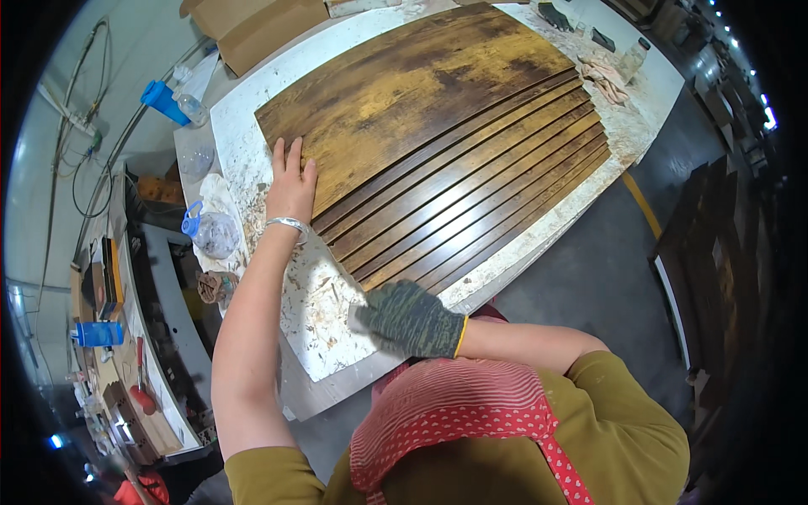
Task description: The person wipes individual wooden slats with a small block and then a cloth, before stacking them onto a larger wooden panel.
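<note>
A stack of dark brown wooden boards (438, 126) lies fanned out on a white, stained worktable (320, 311). My left hand (290, 187), bare with a silver bracelet on the wrist, rests flat with fingers spread on the near left corner of the top board. My right hand (411, 318) wears a dark green patterned glove and lies on the white table near its front edge, just below the stack's lowest boards. It holds nothing that I can see.
A clear plastic bottle with a blue cap (210, 231) stands left of the table. Cardboard boxes (252, 29) sit at the back left. A cluttered side bench (118, 337) runs along the left. More dark boards (715, 252) lean at the right over the grey floor.
</note>
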Demonstrator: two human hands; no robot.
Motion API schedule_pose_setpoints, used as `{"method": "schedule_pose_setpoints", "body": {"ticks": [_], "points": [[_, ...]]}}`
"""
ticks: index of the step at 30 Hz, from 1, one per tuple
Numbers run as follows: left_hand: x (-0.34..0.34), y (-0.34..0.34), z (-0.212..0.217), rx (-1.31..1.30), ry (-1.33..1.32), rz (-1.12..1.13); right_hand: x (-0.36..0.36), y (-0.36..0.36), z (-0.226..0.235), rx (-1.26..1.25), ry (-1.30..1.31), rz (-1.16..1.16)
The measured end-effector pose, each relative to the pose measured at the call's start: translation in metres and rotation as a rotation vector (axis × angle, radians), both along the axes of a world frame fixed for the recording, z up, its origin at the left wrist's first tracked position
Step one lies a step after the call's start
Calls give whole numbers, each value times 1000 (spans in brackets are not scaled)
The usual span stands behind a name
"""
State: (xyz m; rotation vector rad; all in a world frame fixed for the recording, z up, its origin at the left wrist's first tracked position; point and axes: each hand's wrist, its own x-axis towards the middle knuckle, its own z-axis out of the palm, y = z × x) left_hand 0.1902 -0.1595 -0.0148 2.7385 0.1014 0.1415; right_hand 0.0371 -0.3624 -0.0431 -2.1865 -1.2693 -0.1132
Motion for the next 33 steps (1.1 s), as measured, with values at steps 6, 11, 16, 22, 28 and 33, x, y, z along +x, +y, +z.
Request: {"method": "schedule_pose_setpoints", "body": {"ticks": [6,11,16,22,28,33], "points": [[0,-2,-4,36,-63,-18,28,-5,33,-24,-74,-153],[-1,-3,-4,6,-46,-27,43,11,27,20,-172,-185],[-6,1,-4,2,-84,-4,53,-21,50,-182,-121,-378],[0,-8,3,-41,-16,-20,58,8,50,-8,-199,-198],[-2,3,-8,26,-89,-31,67,-21,47,-132,-108,-293],[-2,5,-11,25,-78,-38,79,-34,56,-145,-74,-243]]}}
